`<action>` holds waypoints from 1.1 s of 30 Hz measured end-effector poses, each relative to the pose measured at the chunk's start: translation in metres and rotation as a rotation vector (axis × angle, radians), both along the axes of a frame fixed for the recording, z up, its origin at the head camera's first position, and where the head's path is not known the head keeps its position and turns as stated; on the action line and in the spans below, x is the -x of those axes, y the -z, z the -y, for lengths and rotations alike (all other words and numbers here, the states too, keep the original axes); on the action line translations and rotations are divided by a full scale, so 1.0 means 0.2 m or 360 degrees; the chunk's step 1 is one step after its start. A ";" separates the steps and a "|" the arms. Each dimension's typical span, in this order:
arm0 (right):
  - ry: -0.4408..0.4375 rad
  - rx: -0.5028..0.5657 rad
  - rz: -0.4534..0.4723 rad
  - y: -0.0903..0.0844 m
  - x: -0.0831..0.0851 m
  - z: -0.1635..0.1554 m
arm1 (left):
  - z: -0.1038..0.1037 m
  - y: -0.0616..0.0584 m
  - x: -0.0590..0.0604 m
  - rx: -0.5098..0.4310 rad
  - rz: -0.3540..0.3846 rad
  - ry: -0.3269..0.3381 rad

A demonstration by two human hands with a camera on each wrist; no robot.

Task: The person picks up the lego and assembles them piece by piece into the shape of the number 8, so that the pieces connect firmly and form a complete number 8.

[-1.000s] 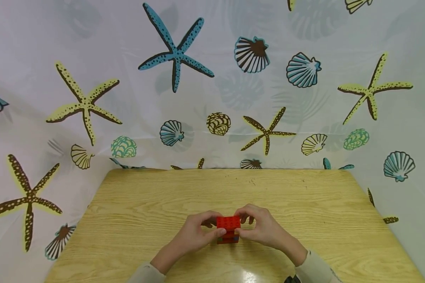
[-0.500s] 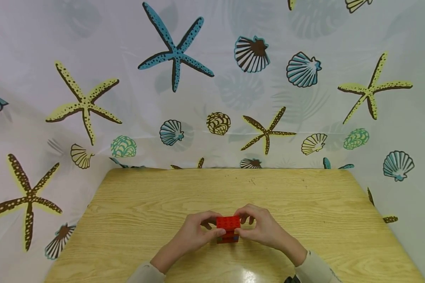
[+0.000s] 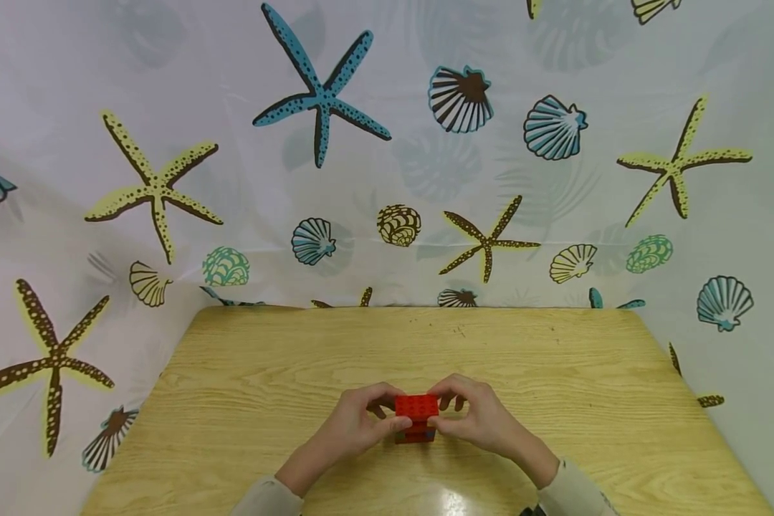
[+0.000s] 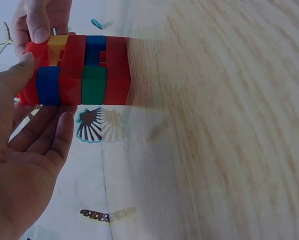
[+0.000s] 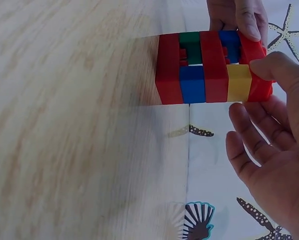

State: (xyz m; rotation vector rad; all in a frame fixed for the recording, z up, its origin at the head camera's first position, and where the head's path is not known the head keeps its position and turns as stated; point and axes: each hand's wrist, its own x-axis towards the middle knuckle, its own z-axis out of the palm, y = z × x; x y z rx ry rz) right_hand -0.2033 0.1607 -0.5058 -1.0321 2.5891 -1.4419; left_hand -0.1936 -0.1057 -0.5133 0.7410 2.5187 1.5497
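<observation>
A small tower of toy building bricks stands on the wooden table in front of me, and its studded red top brick (image 3: pixel 416 406) shows in the head view. Below that, the left wrist view shows a blue brick (image 4: pixel 48 85) and a yellow brick (image 4: pixel 57 50), then a red middle brick (image 4: pixel 72 75). A green brick (image 4: pixel 94 85) and another blue brick (image 5: pixel 192 85) sit lower, over the red bottom brick (image 4: pixel 118 75). My left hand (image 3: pixel 356 423) pinches the top brick at its left end, thumb in front. At its right end, my right hand (image 3: pixel 484 416) pinches it likewise.
The light wooden table (image 3: pixel 264 351) stretches out around the tower. Behind it and at both sides hangs a white cloth (image 3: pixel 387 165) printed with starfish and shells. A small dark object (image 3: pixel 532 511) shows at the bottom edge by the right sleeve.
</observation>
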 end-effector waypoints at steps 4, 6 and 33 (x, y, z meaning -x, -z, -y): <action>0.0023 0.0030 -0.0039 0.02 0.00 0.00 | 0.00 0.01 0.00 -0.0008 -0.0018 -0.0014; 0.0030 0.0040 -0.0062 0.02 0.00 0.00 | 0.00 0.01 0.00 -0.0011 -0.0030 -0.0019; 0.0019 -0.0039 -0.0219 0.04 -0.02 0.00 | 0.02 0.08 -0.04 0.0185 -0.0162 0.0055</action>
